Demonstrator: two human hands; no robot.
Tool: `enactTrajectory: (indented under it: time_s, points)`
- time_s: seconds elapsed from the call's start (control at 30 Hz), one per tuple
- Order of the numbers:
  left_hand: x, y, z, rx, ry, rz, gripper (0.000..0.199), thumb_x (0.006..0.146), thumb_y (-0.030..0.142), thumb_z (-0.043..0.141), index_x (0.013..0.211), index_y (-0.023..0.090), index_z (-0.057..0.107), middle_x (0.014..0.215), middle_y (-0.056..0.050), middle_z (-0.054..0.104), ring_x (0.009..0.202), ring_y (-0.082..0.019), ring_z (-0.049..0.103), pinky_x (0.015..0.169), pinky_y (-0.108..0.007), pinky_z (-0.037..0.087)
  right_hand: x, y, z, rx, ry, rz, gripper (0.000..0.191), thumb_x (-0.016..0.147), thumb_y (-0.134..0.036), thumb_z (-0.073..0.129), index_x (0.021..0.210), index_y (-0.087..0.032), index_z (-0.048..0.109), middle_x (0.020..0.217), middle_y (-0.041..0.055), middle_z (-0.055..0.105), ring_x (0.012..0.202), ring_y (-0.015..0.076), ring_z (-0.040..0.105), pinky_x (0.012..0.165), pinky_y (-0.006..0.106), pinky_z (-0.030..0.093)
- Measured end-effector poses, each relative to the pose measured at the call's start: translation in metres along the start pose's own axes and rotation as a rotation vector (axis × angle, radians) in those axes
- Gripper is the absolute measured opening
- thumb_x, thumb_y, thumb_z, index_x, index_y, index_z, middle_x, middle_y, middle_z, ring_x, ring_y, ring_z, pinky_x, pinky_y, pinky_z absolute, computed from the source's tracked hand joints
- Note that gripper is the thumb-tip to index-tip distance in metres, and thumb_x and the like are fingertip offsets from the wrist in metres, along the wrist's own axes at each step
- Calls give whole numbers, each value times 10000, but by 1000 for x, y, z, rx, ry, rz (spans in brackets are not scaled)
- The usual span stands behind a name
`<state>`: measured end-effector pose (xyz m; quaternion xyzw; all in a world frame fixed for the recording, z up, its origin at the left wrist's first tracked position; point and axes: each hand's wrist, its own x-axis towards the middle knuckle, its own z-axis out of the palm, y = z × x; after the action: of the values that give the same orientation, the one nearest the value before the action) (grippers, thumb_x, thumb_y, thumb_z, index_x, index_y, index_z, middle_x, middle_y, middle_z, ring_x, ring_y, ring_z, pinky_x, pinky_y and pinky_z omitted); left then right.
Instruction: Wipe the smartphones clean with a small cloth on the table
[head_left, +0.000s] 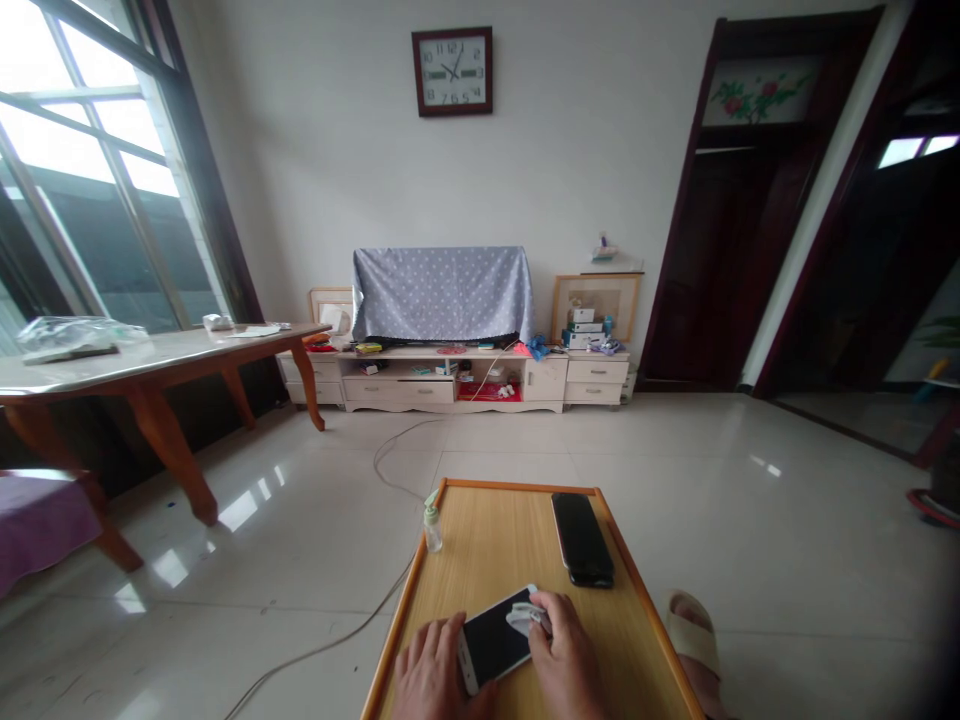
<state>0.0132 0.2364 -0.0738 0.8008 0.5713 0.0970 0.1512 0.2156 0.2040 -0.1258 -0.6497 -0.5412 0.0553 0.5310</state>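
Observation:
A white-framed smartphone (495,640) with a dark screen lies tilted on a small wooden table (495,520). My left hand (435,670) holds its left side, fingers along the edge and thumb at the lower edge. My right hand (566,655) pinches a small white folded wipe (525,618) against the upper right part of the screen. Whether it is paper or cloth I cannot tell. Beyond my right hand lies a black phone (581,535), with another dark item partly under it. A small clear spray bottle (433,527) with a pale green top stands at the left edge.
An orange-brown raised rim (637,580) borders the table. A cable (322,650) runs across the tiled floor on the left. A sandalled foot (694,635) shows at the right. Farther off stand a low white cabinet (405,390) and a larger table (172,355).

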Motion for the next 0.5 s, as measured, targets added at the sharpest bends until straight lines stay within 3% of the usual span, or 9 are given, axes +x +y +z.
enactTrajectory:
  time_s: [0.13, 0.23, 0.33, 0.5]
  points:
    - [1, -2, 1, -1, -25, -6, 755, 709, 436, 651, 1430, 247, 528, 1413, -101, 605, 1336, -323, 473, 1065, -415, 327, -1, -7, 1, -86, -53, -144, 248, 924, -163, 418, 967, -261, 642, 998, 68, 708, 945, 227, 692, 841, 374, 586]
    - [0, -2, 0, 1, -6, -12, 750, 704, 439, 651, 1419, 243, 542, 1406, -102, 611, 1326, -318, 482, 1063, -414, 323, 0, -18, -3, -177, -154, -355, 324, 917, -118, 424, 1055, -266, 677, 1046, 55, 733, 984, 217, 681, 882, 377, 571]
    - [-1, -2, -2, 9, 0, -12, 731, 711, 471, 644, 1404, 256, 558, 1403, -98, 619, 1325, -318, 485, 1062, -410, 321, 2, -31, -7, -253, -257, -521, 264, 919, -198, 558, 1141, -267, 682, 1074, 39, 750, 993, 222, 670, 888, 377, 564]
    - [-1, -4, -5, 17, -30, -12, 717, 730, 496, 624, 1407, 268, 553, 1413, -89, 614, 1335, -318, 478, 1056, -410, 320, 1, -37, -2, -307, -227, -534, 170, 925, -245, 616, 1068, -296, 692, 1036, 2, 756, 949, 223, 665, 856, 377, 559]
